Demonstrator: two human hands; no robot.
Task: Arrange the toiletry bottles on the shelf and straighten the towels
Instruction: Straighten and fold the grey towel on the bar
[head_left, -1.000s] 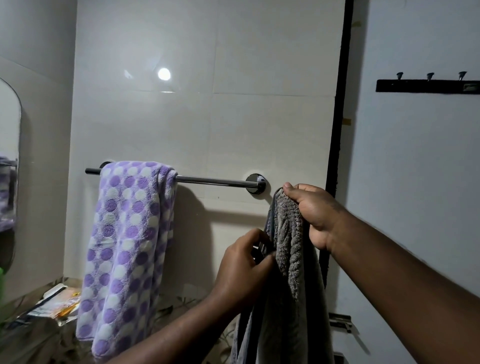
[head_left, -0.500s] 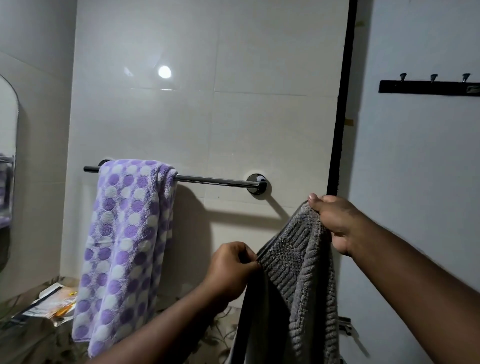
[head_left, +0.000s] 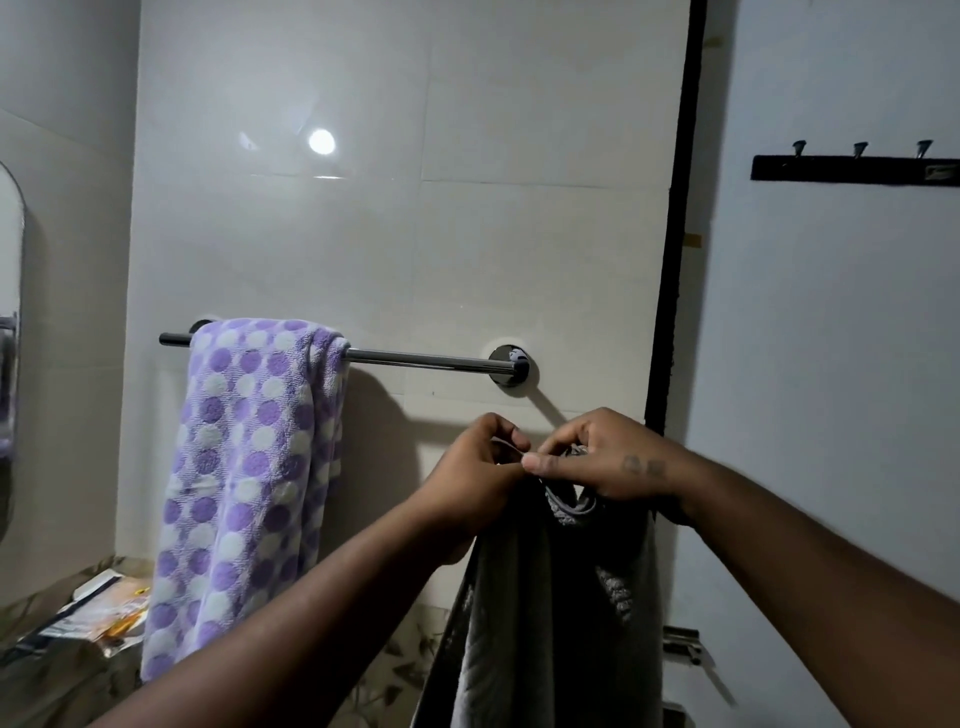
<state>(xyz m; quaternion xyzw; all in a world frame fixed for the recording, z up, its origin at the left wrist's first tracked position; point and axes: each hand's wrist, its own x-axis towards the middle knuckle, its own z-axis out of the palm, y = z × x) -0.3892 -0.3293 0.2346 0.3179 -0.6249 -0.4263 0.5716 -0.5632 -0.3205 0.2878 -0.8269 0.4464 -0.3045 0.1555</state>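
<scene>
Both hands meet just below the right end of the towel bar, and on my feed they are bunched together on the top edge of the grey towel. The left hand has its fingers curled in, pinching a thin strip of the towel's hem. The right hand sits right beside it, fingers and thumb closed round a gathered, ribbed fold of the same cloth. The two are so close that I cannot tell whether the fingertips touch. The grey towel is not on the bar. It hangs from the two grips in front of the tiled wall, under the bar's round wall mount, and falls straight down past the bottom of my view. Its ribbed face shows in a loop under the right hand, with a smoother face toward the left forearm. Further left, the purple-dotted towel is draped over the bar near its left end, folded double, its lower edge hanging in front of the counter. Some printed packets lie on that counter beside it. A dark vertical strip runs down the wall just behind the right hand. On the pale wall beyond it is a black hook rack with three pegs. A mirror edge shows at far left.
</scene>
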